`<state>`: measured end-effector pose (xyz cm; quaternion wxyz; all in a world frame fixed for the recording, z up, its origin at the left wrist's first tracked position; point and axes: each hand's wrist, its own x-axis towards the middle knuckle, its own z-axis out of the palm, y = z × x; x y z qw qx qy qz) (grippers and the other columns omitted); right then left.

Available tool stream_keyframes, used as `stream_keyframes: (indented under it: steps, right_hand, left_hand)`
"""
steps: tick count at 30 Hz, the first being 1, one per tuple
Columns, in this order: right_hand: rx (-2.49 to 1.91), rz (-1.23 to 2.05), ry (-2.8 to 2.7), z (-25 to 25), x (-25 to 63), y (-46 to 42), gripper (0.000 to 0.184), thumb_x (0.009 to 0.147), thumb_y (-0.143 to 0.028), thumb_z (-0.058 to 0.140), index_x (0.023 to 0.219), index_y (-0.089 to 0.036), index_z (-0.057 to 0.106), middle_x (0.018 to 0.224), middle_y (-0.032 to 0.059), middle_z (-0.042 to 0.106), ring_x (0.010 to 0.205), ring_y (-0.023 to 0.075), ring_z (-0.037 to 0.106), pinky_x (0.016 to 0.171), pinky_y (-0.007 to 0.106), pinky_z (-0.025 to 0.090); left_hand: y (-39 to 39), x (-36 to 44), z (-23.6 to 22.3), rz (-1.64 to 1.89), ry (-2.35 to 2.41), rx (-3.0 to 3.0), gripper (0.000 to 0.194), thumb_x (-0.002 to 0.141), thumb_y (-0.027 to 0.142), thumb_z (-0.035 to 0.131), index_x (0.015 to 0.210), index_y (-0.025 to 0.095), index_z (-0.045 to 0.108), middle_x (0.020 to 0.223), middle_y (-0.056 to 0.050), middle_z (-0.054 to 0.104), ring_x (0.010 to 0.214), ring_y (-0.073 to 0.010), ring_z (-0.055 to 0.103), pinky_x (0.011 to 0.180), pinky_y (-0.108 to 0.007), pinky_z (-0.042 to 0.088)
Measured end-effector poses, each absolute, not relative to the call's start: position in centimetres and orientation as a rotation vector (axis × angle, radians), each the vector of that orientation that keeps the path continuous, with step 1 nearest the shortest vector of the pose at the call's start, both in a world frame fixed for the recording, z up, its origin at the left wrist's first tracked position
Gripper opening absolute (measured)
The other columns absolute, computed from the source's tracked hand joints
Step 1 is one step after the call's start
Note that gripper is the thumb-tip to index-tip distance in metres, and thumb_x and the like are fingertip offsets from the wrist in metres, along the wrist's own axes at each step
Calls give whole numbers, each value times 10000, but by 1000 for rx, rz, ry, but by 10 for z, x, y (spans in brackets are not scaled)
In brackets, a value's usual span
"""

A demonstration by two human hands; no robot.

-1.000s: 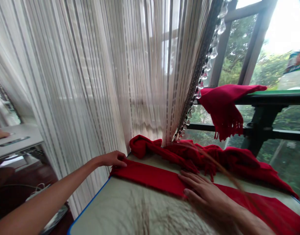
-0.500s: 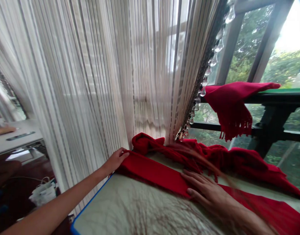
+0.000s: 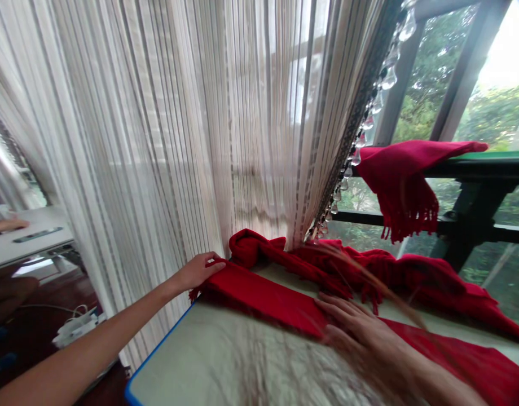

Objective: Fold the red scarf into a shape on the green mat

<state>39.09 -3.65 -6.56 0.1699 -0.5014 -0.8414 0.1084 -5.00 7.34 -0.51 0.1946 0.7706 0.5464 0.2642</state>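
A long red scarf [image 3: 268,292], folded into a flat strip, runs across the pale board [image 3: 209,332] with a blue rim. My left hand [image 3: 201,272] grips its far left end, thumb and fingers closed on the cloth, with some fringe hanging below. Flat on the middle of the strip lies my right hand [image 3: 352,324], fingers stretched out and pressing on the fabric. Beyond the strip, a crumpled heap of red cloth [image 3: 412,276] with fringe lies along the board's back edge. Blurred strands of hair cross the lower part of the view.
A striped sheer curtain [image 3: 170,141] with a beaded edge hangs behind the board. Another red fringed scarf [image 3: 405,175] drapes over a dark railing [image 3: 479,168] at the window. On the left, another person's hand [image 3: 9,225] rests on a white table [image 3: 35,239]; a white bag [image 3: 75,330] sits below.
My left hand has lifted slightly at the scarf's end, with more fringe showing beneath it. The right hand stays nearly in place on the strip.
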Motion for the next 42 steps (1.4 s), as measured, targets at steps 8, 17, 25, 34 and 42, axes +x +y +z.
stream_keyframes:
  steps: [8,17,25,34,42]
  right_hand:
    - [-1479,361,-2386,-52,386,-43,652,965,-649,395,1495,-277,471,1587,75,417,1460,311,385,1214,519,345]
    - [-1477,339,-2388,-56,385,-40,662,970,-658,372,1503,-275,461,1593,78,409,1468,308,369,1219,528,328]
    - [-1511,381,-2392,-46,381,-47,666,973,-657,357,1507,-272,455,1600,78,396,1476,304,356,1223,523,321]
    - [-1499,347,-2431,-56,387,-41,665,986,-656,321,1526,-280,419,1619,60,363,1490,278,331,1234,511,301]
    - [-1528,376,-2426,-48,382,-45,678,982,-667,318,1522,-273,426,1618,58,364,1493,286,323,1237,525,293]
  left_hand:
    - [77,-57,11,482,1502,2349,466,868,649,582,945,208,708,956,-61,735,917,-271,660,792,-302,452]
    - [81,-63,-8,451,1484,2374,424,903,603,555,1002,215,694,1016,-56,739,967,-269,659,842,-304,454]
    - [75,-67,-22,461,1516,2368,426,921,619,531,997,228,682,962,-24,751,901,-243,683,767,-279,470]
    - [50,-54,-6,549,1428,2652,502,977,545,510,1386,259,567,1492,-82,521,1420,-311,395,1188,-432,253]
    - [26,-48,-7,137,990,2604,571,1018,501,502,1553,365,356,1645,-10,281,1524,-307,219,1252,-514,76]
